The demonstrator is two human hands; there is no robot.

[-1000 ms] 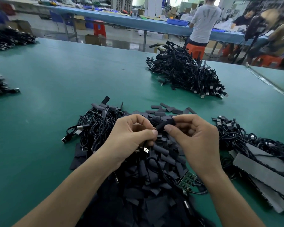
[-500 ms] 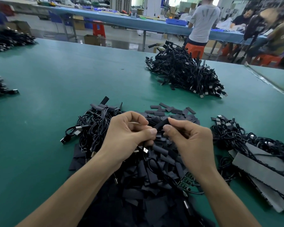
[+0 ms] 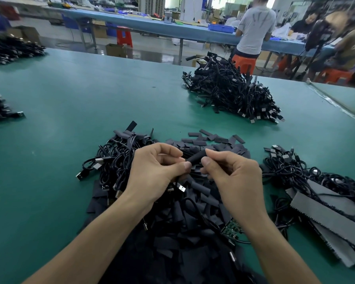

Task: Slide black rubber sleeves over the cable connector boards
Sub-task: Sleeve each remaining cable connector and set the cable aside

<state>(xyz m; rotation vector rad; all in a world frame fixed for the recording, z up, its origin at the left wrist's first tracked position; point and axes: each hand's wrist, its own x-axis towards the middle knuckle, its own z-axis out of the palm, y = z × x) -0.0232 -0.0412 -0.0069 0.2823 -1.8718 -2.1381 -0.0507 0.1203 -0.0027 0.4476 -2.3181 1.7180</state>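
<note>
My right hand (image 3: 232, 177) pinches a black rubber sleeve (image 3: 196, 157) between thumb and forefinger, just above a heap of loose sleeves (image 3: 195, 203). My left hand (image 3: 155, 171) pinches the sleeve's near end, where the cable enters; the connector board itself is hidden by the fingers. That cable hangs down from the left hand and its silver USB plug (image 3: 181, 188) dangles below. A bare green connector board (image 3: 231, 230) lies on the heap near my right wrist.
A tangle of cables (image 3: 115, 158) lies left of the heap, another with grey foam strips (image 3: 324, 206) on the right. A large cable pile (image 3: 232, 93) sits far on the green table (image 3: 70, 103). People work at a blue bench behind.
Both hands have stayed over the heap. The sleeve has tilted a little flatter and sits closer to my left fingertips than a second ago.
</note>
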